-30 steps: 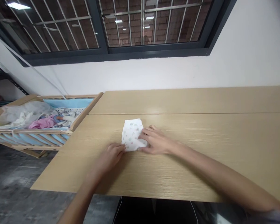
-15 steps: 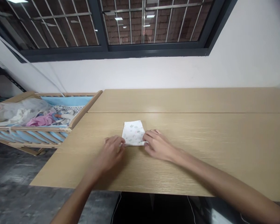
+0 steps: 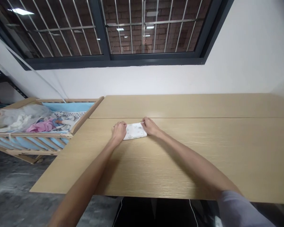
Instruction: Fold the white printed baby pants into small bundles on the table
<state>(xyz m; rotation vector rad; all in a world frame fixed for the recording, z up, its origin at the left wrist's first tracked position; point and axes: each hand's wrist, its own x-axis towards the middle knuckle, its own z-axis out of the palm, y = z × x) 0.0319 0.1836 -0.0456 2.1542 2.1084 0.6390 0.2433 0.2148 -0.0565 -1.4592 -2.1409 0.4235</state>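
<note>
A small white cloth (image 3: 135, 131) with a faint printed pattern lies folded on the wooden table (image 3: 180, 151), forming a low, wide strip. My left hand (image 3: 119, 130) pinches its left end, near the upper corner. At the upper right corner, my right hand (image 3: 150, 126) has its fingers closed on the fabric. Both hands rest close to the tabletop, with the cloth stretched between them.
Left of the table stands a wooden crib (image 3: 85, 115) with blue lining, holding a pile of clothes (image 3: 41, 125) and a clear plastic bag (image 3: 26, 115). Behind the table are a white wall and a barred window (image 3: 146, 58).
Both hands have moved from the cloth's near edge to its far edge. The cloth is now shorter from front to back. The camera view has shifted slightly.
</note>
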